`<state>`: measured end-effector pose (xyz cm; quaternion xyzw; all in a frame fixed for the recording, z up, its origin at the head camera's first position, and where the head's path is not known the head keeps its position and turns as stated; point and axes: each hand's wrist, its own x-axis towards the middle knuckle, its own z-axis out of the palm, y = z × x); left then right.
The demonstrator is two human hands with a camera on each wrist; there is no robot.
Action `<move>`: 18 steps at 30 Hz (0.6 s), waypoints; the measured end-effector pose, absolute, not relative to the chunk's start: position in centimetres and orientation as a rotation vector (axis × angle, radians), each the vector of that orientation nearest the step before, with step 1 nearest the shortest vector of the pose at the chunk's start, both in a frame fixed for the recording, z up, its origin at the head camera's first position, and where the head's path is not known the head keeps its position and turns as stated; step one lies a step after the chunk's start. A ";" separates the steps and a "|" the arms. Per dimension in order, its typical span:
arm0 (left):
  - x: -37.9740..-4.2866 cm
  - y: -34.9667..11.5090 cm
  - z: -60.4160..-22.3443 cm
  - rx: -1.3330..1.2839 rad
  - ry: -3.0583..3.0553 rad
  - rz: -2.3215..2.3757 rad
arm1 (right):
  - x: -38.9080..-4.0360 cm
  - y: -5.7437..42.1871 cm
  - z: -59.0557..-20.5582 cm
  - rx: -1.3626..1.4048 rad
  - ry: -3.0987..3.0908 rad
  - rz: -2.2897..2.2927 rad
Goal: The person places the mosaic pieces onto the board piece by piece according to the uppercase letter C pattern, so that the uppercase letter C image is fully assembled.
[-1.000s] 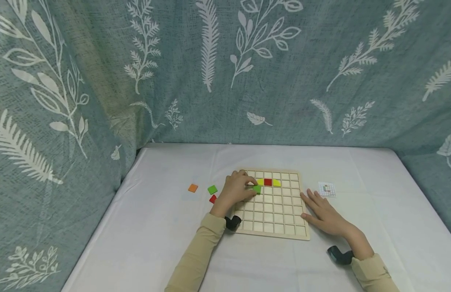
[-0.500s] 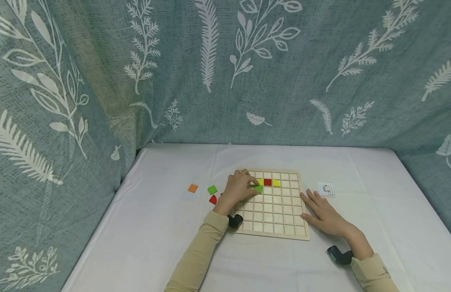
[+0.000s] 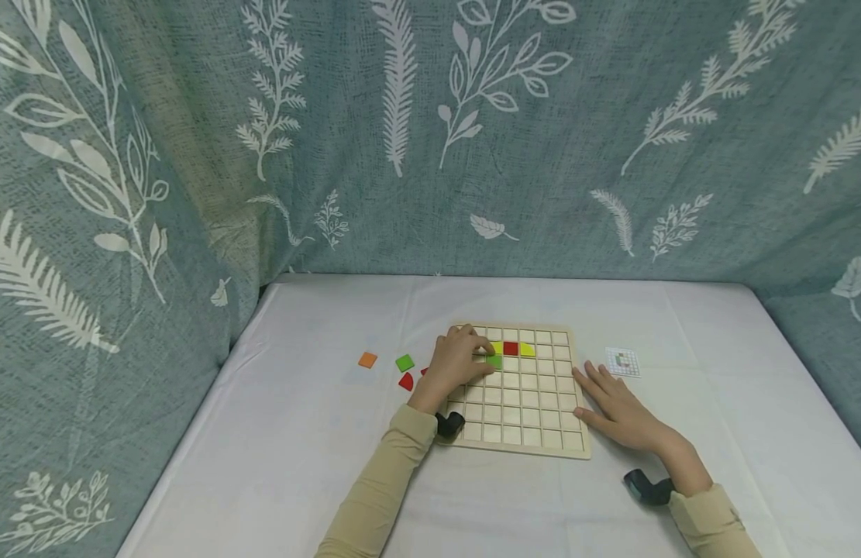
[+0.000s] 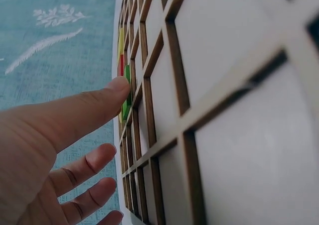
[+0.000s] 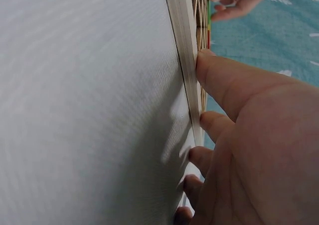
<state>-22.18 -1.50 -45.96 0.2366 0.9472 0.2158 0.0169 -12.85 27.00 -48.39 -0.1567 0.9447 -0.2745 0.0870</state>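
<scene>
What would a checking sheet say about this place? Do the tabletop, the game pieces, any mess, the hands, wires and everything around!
Surface: white cloth, lightly creased.
Job's things: wooden grid board; on it, a yellow tile, red tile and second yellow tile in one row. Left of it: orange tile, loose green tile, red quarter-round tile, and a red piece partly hidden by the left hand. Right: small patterned card.
Clutter: nothing seen.
Hands: left pinches a held green tile at the board; whether it is seated, can't tell. The right hand touches the board's right edge, fingers straight.
Cables: nothing seen.
Surroundings: teal curtain, white leaf prints.
</scene>
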 end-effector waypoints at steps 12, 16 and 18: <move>-22.0 -2.9 -45.7 0.679 2.938 0.777 | -12.9 27.0 -48.2 -0.468 2.816 -0.824; -22.0 -3.7 -45.7 0.646 2.940 0.781 | -12.8 26.9 -48.3 -0.467 2.821 -0.827; -21.9 -4.1 -45.6 0.641 2.950 0.777 | -12.8 26.9 -48.3 -0.461 2.822 -0.831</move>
